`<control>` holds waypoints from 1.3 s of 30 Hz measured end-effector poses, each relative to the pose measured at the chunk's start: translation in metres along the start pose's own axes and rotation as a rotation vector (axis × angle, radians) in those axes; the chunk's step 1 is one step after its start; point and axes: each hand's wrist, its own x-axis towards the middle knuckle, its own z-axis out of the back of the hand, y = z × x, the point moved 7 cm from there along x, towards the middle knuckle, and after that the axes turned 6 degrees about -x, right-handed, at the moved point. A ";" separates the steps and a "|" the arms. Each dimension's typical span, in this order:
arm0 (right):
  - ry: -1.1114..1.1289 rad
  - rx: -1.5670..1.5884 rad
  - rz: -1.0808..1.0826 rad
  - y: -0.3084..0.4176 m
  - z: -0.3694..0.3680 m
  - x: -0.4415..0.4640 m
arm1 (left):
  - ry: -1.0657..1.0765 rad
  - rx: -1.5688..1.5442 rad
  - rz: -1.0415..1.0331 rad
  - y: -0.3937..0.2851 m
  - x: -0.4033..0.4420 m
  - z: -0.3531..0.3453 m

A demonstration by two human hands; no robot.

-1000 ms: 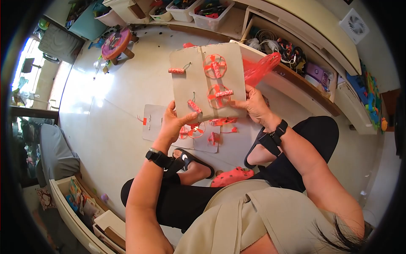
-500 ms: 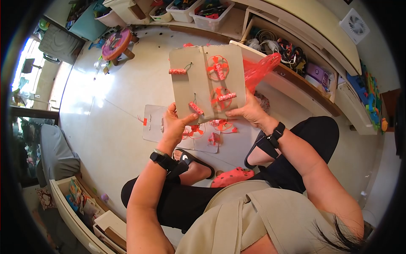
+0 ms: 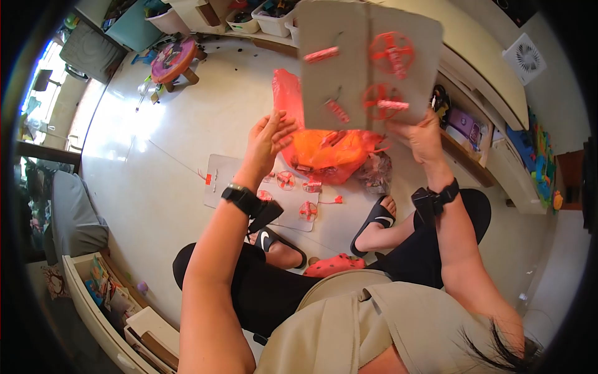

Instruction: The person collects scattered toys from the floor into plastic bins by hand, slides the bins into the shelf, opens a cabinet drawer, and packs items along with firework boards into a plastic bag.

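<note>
A folded grey cardboard sheet (image 3: 339,81) is raised in front of me, with red paper-wrapped rolls and red ring-shaped pieces on its face. My right hand (image 3: 422,138) grips its lower right corner, fingers partly blurred. My left hand (image 3: 269,138) is off the sheet, at its lower left, fingers apart and holding nothing. Behind and below the sheet lies a red-orange plastic bag (image 3: 330,153), partly hidden by it. On the floor lies a second cardboard sheet (image 3: 223,167) with more red rings and rolls, partly covered by my left forearm.
A clear bag (image 3: 376,174) sits by my feet in black slides. A red spotted item (image 3: 335,265) lies between my legs. Open drawers stand at the right and lower left (image 3: 134,305). A small round stool (image 3: 174,62) and storage bins (image 3: 273,23) are farther back.
The cardboard sheet has moved up and to the right in my right hand. My left hand has let go of it and opened. More of the plastic bag and floor sheet now shows.
</note>
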 end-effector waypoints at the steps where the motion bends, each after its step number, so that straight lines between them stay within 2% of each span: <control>1: 0.006 -0.004 0.004 0.003 0.006 0.005 | -0.001 -0.006 -0.006 0.004 0.013 0.001; 3: -0.041 -0.055 0.141 0.017 0.018 0.013 | -0.280 0.372 -0.239 -0.005 0.036 0.019; 4: -0.068 -0.019 0.154 0.020 0.019 0.015 | -0.326 0.538 -0.323 -0.009 0.047 0.018; 5: -0.070 -0.026 0.156 0.019 0.018 0.018 | -0.322 0.532 -0.323 -0.005 0.061 0.017; 7: -0.121 -0.082 0.216 0.020 0.020 0.022 | -0.661 1.018 -0.499 -0.025 0.060 -0.004; 8: -0.120 -0.090 0.220 0.021 0.018 0.024 | -0.704 1.117 -0.457 -0.027 0.065 -0.016; 10: -0.152 -0.216 0.267 0.029 0.010 0.024 | -0.704 1.170 -0.426 -0.029 0.084 -0.025; 12: -0.149 -0.157 0.224 0.036 -0.001 0.025 | -0.703 1.223 -0.396 -0.029 0.102 -0.027; 14: -0.135 -0.054 0.179 0.032 -0.005 0.027 | -0.679 1.352 -0.539 -0.024 0.118 -0.024; 17: -0.124 -0.107 0.197 0.034 -0.007 0.032 | -0.586 1.379 -0.446 -0.011 0.137 -0.001; 18: -0.127 -0.109 0.187 0.028 -0.007 0.035 | -0.580 1.381 -0.436 -0.011 0.134 0.002; 20: -0.171 0.019 0.179 0.009 -0.003 0.043 | -0.529 1.133 -0.396 -0.010 0.129 0.013; 21: -0.177 0.025 0.170 -0.003 -0.002 0.050 | -0.525 1.143 -0.390 -0.012 0.123 0.013; 23: -0.164 -0.097 0.284 -0.014 -0.004 0.056 | -0.396 0.948 -0.540 -0.016 0.102 0.007; 24: -0.168 -0.090 0.279 -0.017 -0.009 0.057 | -0.395 0.958 -0.536 -0.014 0.096 0.013; 26: -0.151 0.108 0.240 -0.024 -0.020 0.059 | -0.170 0.773 -0.387 0.003 0.091 0.016; 27: -0.155 0.111 0.239 -0.030 -0.021 0.060 | -0.167 0.777 -0.385 0.004 0.080 0.015; 29: -0.050 0.155 0.257 -0.044 -0.029 0.060 | -0.135 0.411 -0.287 0.006 0.059 0.011; 30: -0.053 0.154 0.258 -0.047 -0.029 0.056 | -0.132 0.412 -0.286 0.003 0.053 0.010; 32: -0.040 0.008 0.233 -0.054 -0.033 0.050 | -0.225 0.317 -0.105 0.006 0.045 0.018; 33: -0.039 0.008 0.234 -0.074 -0.028 0.048 | -0.226 0.317 -0.107 0.002 0.041 0.017; 35: -0.013 0.061 0.136 -0.120 -0.012 0.044 | -0.316 0.122 -0.081 -0.001 0.034 0.023; 39: 0.025 0.132 0.128 -0.117 -0.002 0.026 | -0.435 0.101 -0.081 -0.003 0.033 0.040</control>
